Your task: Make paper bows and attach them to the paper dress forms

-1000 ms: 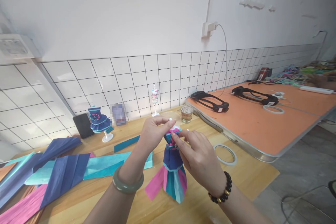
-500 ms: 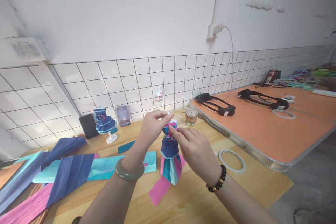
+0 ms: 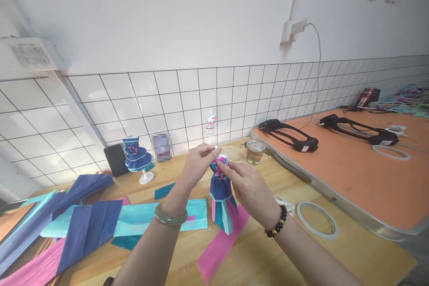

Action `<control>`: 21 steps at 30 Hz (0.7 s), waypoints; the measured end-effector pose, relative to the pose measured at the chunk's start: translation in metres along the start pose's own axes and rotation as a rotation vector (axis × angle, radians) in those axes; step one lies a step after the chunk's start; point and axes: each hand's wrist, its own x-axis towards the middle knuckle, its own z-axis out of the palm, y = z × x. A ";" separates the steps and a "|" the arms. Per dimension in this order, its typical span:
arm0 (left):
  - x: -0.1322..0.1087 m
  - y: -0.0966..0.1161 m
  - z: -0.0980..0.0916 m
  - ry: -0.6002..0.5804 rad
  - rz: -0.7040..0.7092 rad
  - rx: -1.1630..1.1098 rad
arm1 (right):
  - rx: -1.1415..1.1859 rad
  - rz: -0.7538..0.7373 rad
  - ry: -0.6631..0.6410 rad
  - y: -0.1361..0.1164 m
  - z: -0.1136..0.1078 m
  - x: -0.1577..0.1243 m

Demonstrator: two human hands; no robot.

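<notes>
A small paper dress (image 3: pixel 220 188) in navy, teal, mint and pink stands upright on a miniature dress form in front of me. At its top, my left hand (image 3: pixel 201 161) pinches the form's white neck area, thumb and fingers closed. My right hand (image 3: pixel 250 187) presses its index finger on the pink trim of the bodice, the other fingers curled; whether it grips anything there is hidden. Under the skirt lies a pink paper strip (image 3: pixel 217 250). A second paper dress (image 3: pixel 136 154), navy with light blue edging, stands on a white stand at the left.
Folded crepe paper (image 3: pixel 90 228) in navy, turquoise and pink covers the left of the wooden table. A roll of tape (image 3: pixel 317 219) lies at right, a glass jar (image 3: pixel 255 151) behind. Black headsets (image 3: pixel 290 135) rest on the orange table (image 3: pixel 362 178). A phone (image 3: pixel 115 160) leans on the wall.
The view has shifted slightly, so the surroundings sit differently in frame. Both hands stay at the dress top. More of the pink strip shows beside and below the skirt.
</notes>
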 end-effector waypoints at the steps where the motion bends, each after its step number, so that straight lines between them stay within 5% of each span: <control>1: -0.001 0.000 0.000 -0.028 -0.004 -0.025 | 0.009 -0.003 0.009 0.001 0.001 0.000; 6: -0.009 -0.005 -0.002 -0.118 0.006 -0.121 | 0.034 0.003 0.029 0.003 0.000 -0.004; 21: -0.019 -0.012 0.007 -0.135 0.097 -0.056 | 0.178 0.153 0.018 -0.004 -0.002 -0.018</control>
